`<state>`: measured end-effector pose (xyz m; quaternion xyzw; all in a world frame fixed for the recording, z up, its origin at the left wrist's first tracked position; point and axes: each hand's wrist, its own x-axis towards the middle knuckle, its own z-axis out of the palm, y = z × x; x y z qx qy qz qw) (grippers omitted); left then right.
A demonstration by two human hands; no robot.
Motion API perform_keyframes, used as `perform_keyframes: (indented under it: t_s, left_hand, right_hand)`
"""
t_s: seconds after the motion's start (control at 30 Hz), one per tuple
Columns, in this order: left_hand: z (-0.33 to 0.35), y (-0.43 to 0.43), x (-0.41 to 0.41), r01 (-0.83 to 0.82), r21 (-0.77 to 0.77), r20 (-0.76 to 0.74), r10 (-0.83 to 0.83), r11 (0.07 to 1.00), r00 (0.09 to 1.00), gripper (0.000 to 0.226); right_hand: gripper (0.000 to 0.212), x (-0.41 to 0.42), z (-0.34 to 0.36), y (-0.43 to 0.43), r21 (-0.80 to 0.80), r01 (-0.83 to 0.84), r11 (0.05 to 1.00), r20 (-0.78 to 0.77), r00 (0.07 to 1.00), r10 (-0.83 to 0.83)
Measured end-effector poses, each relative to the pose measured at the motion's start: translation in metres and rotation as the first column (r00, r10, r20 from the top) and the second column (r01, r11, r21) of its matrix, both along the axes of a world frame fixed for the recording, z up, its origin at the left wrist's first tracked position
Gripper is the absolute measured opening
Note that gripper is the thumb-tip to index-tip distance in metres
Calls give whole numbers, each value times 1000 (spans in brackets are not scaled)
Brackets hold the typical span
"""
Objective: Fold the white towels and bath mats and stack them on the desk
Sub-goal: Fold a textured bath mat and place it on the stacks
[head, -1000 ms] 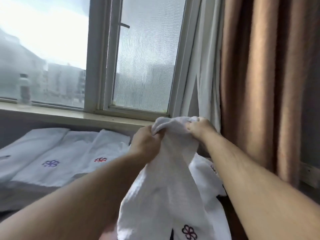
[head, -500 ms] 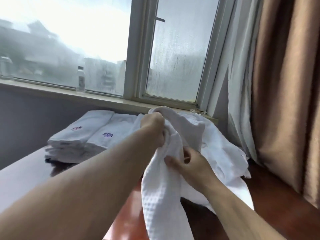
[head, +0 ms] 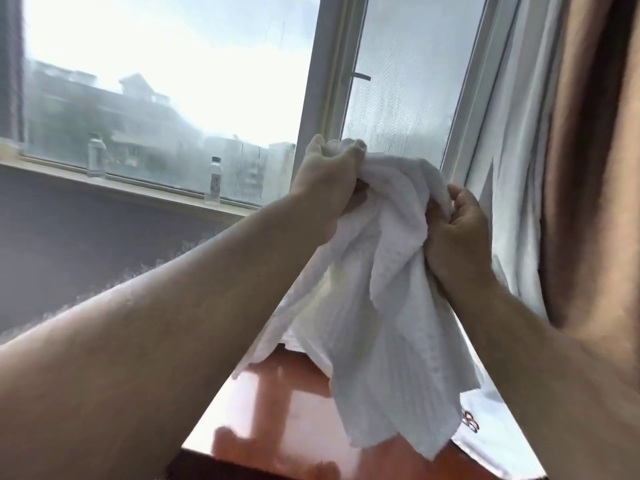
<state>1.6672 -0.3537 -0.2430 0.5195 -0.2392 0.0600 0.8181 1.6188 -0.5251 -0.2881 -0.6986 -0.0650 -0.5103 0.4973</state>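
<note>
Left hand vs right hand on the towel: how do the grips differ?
The left hand sits higher, in front of the window frame; the right hand is lower, near the curtain. The left hand clutches the bunched top end of the towel; the right hand grips a fold at its side. Both curl round the same white towel, which hangs above the desk.

The towel [head: 374, 306] hangs over the desk [head: 277, 403], curtain [head: 595, 168] at right

Daylight fills the window [head: 173, 81]. Below it a pale sill [head: 145, 191] carries two bottles [head: 96, 159] [head: 214, 181] above a grey-violet wall [head: 86, 244]; right of it hang a sheer curtain [head: 512, 168] and a brown drape [head: 595, 168].
</note>
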Motion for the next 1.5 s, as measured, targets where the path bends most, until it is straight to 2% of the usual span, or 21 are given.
perform_keyframes:
  t_s: [0.07, 0.13, 0.2, 0.27, 0.3, 0.33, 0.4, 0.57, 0.67, 0.77, 0.87, 0.97, 1.03, 1.13, 1.2, 1.27, 1.3, 1.33, 1.4, 1.43, 1.5]
  left_hand:
    - [-29, 5, 9, -106, 219, 99, 86, 970, 991, 86]
    - [-85, 11, 19, -209, 501, 241, 97, 840, 966, 93]
    - [-162, 23, 25, -208, 789, 260, -7, 578, 966, 98]
    - [-241, 38, 23, -168, 971, 187, -100, 169, 977, 107]
    - [-274, 45, 21, -189, 982, 187, -131, 0, 974, 106]
    - [-299, 50, 22, -244, 967, 232, -141, -72, 962, 100]
    - [-318, 52, 28, -354, 935, 350, -100, -25, 931, 81]
    - [-320, 49, 41, -450, 859, 462, 9, 242, 887, 23]
    - [-301, 45, 44, -450, 795, 433, 139, 407, 891, 15]
    - [-260, 39, 51, -477, 623, 425, 245, 620, 872, 14]
    - [-218, 35, 45, -385, 544, 384, 187, 746, 904, 9]
    - [-201, 44, 41, -205, 537, 283, 54, 819, 958, 23]
    - [-205, 58, 42, 91, 635, 45, -155, 767, 987, 31]
    - [-230, 75, 43, 312, 843, -224, -240, 438, 944, 56]
    - [-248, 73, 42, 243, 847, -165, -201, 473, 966, 61]
    - [-261, 70, 48, -151, 861, 159, 25, 486, 987, 31]
    - [-266, 70, 50, -333, 866, 313, 113, 373, 943, 20]
    - [-271, 71, 53, -382, 882, 354, 146, 277, 924, 44]
    - [-285, 72, 58, -190, 951, 158, 147, 243, 976, 107]
    - [-288, 72, 58, -130, 967, 106, 119, 217, 987, 123]
    - [-297, 69, 62, -212, 970, 210, 29, 122, 977, 120]
  right_hand:
    - [10, 9, -14, -6, -69, 77, 995, -54, 995, -81]
    - [13, 21, -44, -18, -212, 143, 967, -246, 950, -194]
    - [32, 33, -88, -31, -458, 95, 884, -569, 733, -374]
    - [75, 33, -148, -33, -543, -126, 830, -801, 374, -468]
    - [91, 29, -178, -29, -526, -227, 820, -843, 268, -467]
    - [101, 24, -207, -24, -534, -302, 789, -844, 244, -478]
    - [100, 16, -249, -18, -661, -300, 687, -748, 337, -572]
    - [12, 22, -258, -25, -736, -62, 674, -582, 567, -583]
    - [17, 34, -240, -35, -568, 95, 817, -628, 591, -506]
    - [23, 40, -201, -42, -231, 252, 940, -494, 802, -337]
    - [17, 34, -160, -33, 22, 178, 984, -385, 910, -156]
    - [27, 15, -137, -29, 46, 60, 997, -378, 925, -38]
    - [37, 2, -130, -30, 59, -155, 986, -494, 854, 164]
    - [48, -8, -139, -34, 149, -375, 915, -742, 570, 354]
    - [51, -12, -149, -39, 131, -480, 867, -885, 338, 321]
    - [66, -12, -157, -48, 305, -544, 781, -868, 179, 464]
    - [76, -10, -160, -52, 391, -516, 762, -815, 189, 547]
    - [85, -4, -164, -56, 397, -469, 789, -787, 269, 555]
    - [84, 13, -176, -66, 136, -305, 943, -830, 484, 277]
    - [77, 20, -184, -69, -82, -244, 966, -864, 501, 53]
    - [84, 32, -206, -73, -354, -312, 882, -907, 346, -241]
